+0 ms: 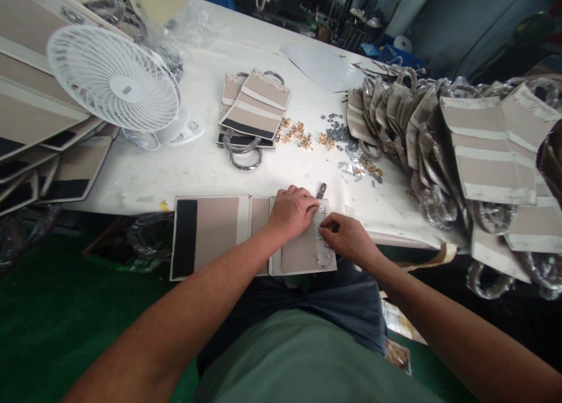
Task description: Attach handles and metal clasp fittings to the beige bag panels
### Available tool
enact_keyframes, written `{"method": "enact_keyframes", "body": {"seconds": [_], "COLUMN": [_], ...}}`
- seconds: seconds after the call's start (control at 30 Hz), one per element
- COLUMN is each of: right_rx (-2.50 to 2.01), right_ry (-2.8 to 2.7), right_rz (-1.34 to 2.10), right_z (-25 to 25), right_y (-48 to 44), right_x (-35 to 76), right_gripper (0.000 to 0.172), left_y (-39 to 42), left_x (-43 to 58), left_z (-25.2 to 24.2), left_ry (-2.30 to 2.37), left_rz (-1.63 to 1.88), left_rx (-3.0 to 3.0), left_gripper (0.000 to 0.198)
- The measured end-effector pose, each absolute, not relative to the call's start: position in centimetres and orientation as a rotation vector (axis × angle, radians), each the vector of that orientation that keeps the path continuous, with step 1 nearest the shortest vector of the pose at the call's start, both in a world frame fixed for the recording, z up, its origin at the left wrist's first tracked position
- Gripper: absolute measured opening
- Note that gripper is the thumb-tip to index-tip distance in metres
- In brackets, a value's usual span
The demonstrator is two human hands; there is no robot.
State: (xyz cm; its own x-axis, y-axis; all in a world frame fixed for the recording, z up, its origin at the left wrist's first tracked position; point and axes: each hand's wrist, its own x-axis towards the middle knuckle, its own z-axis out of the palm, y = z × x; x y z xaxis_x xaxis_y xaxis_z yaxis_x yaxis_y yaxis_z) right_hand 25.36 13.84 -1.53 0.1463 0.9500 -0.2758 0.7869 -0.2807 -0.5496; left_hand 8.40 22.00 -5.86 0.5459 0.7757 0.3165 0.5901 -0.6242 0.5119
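Note:
A beige folding bag panel (215, 233) with pale edging and a black strip lies along the table's front edge. My left hand (292, 211) rests palm down on its right section, fingers curled at the upper edge and thumb by a small metal fitting (321, 208). Opposite it, my right hand (345, 234) is closed in a pinch over the pale strip (324, 253) on the panel's right side. Whatever sits between those fingertips is too small or hidden to make out. A dark metal strip with holes (322, 190) lies just beyond the panel.
Gold fasteners (301, 135) and small grey metal plates (340, 130) are scattered ahead. Behind the panel lie finished-looking handled panels (259, 101). A white fan (116, 81) stands left, near stacked panels (74, 163). Many wrapped-handle panels (487, 145) crowd the right.

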Motion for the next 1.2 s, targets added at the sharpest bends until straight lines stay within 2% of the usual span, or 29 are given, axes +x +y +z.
{"method": "enact_keyframes", "body": {"seconds": [0.13, 0.27, 0.4, 0.6, 0.77, 0.97, 1.2], "right_rx": [-2.042, -2.035, -2.017, -1.39, -1.045, -1.001, -1.124], "right_ry": [-1.609, -1.486, -1.355, -0.941, -0.751, -0.695, -0.978], "right_rz": [0.934, 1.061, 0.956, 0.862, 0.815, 0.78, 0.777], "right_z": [-2.0, -1.6, 0.8, 4.2, 2.9, 0.1, 0.6], "right_y": [13.2, 13.6, 14.8, 17.6, 20.4, 21.8, 21.7], "right_x": [25.7, 26.3, 27.4, 27.3, 26.2, 26.4, 24.6], "right_gripper": [0.017, 0.029, 0.026, 0.034, 0.044, 0.041, 0.052], "left_y": [21.9, 21.9, 22.0, 22.2, 22.3, 22.5, 22.7], "left_x": [8.3, 8.3, 8.3, 8.4, 8.5, 8.7, 8.7], "left_z": [-5.6, -5.4, -5.4, -5.4, -5.5, -5.6, -5.4], "left_ry": [1.124, 1.13, 1.141, 1.151, 1.141, 1.157, 1.145], "left_rz": [0.744, 0.712, 0.7, 0.696, 0.712, 0.678, 0.652], "left_rx": [2.441, 2.432, 2.434, 2.43, 2.435, 2.413, 2.362], "left_gripper": [0.015, 0.017, 0.016, 0.014, 0.013, 0.011, 0.01]}}
